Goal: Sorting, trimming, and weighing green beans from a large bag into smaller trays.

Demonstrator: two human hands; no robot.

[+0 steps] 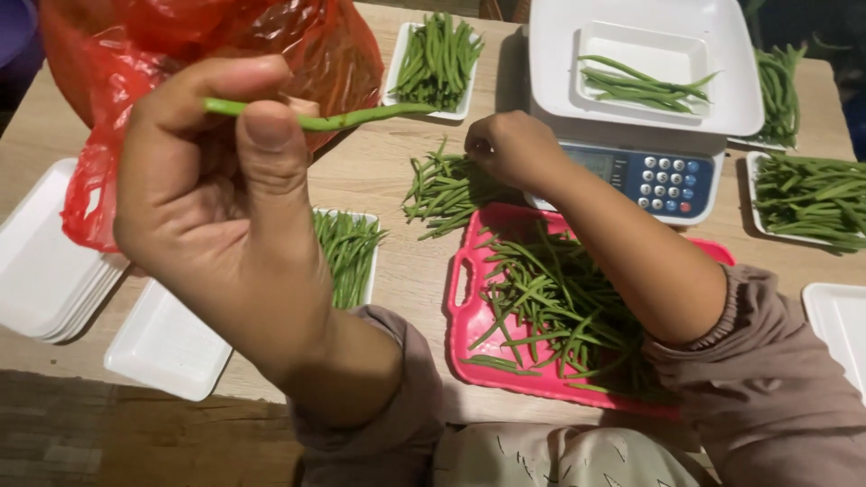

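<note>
Left hand (pixel 216 207) pinches a light, bendy green bean (pixel 316 115) near its stem end, at ten o'clock. Right hand (pixel 510 149), curled, seemingly grasps loose beans (pixel 442 189) at twelve on the desk (pixel 406 261).

Long green bean (pixel 361 117), slightly curved, held roughly level, raised above table.

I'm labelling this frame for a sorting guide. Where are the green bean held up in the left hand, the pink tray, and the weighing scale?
green bean (pixel 361 117), head view, bare middle of the pod
pink tray (pixel 462 311), head view, left rim by the handle
weighing scale (pixel 667 176), head view, keypad panel
</note>
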